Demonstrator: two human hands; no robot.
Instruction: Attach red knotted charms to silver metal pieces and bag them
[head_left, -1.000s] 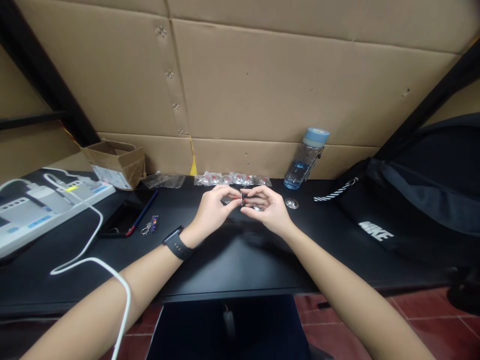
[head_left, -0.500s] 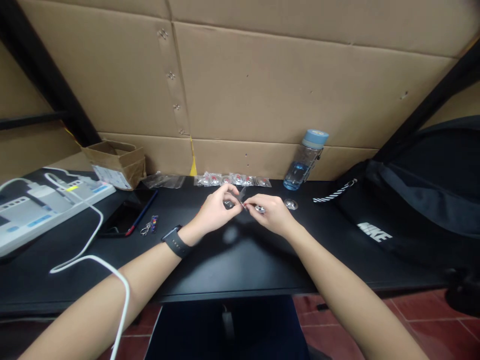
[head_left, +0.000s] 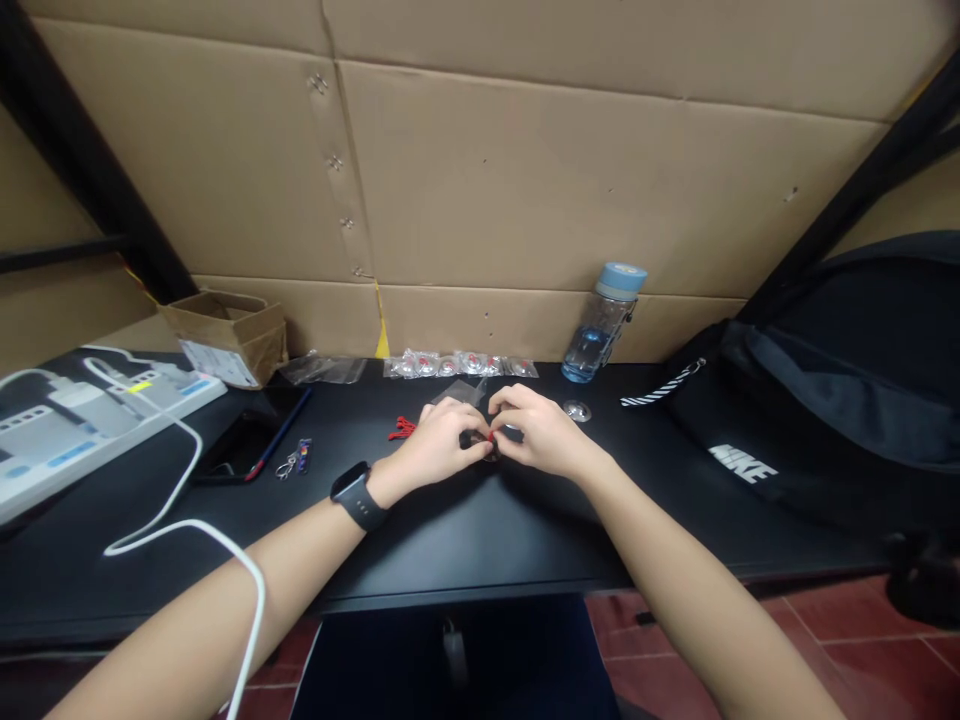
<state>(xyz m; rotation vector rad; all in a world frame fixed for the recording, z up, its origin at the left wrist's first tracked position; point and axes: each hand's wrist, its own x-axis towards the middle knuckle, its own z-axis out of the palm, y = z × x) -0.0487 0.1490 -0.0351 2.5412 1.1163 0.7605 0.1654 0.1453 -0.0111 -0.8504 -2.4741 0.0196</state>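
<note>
My left hand (head_left: pixel 439 442) and my right hand (head_left: pixel 540 432) meet low over the black table, fingertips pinched close together. A small red piece (head_left: pixel 491 437), perhaps cord, shows between the fingertips, with part of a small dark round thing just below it. The fingers hide most of both. Beside my left hand lies a tangle of red cords (head_left: pixel 403 428). A clear plastic bag (head_left: pixel 463 392) is just beyond the hands. To the right of my right hand rests a shiny round disc (head_left: pixel 577 411).
Several bagged round pieces (head_left: pixel 450 366) line the cardboard wall (head_left: pixel 525 220). A water bottle (head_left: pixel 604 325) and black backpack (head_left: pixel 817 400) stand right. At left are a carton (head_left: pixel 225 335), power strip (head_left: pixel 112 430), phone (head_left: pixel 251 435) and keychain (head_left: pixel 302 457); a white cable crosses my left forearm.
Both hands have come down nearer the table and drawn closer together. The clear bag now lies beyond them, and the red cords by my left hand have come into view.
</note>
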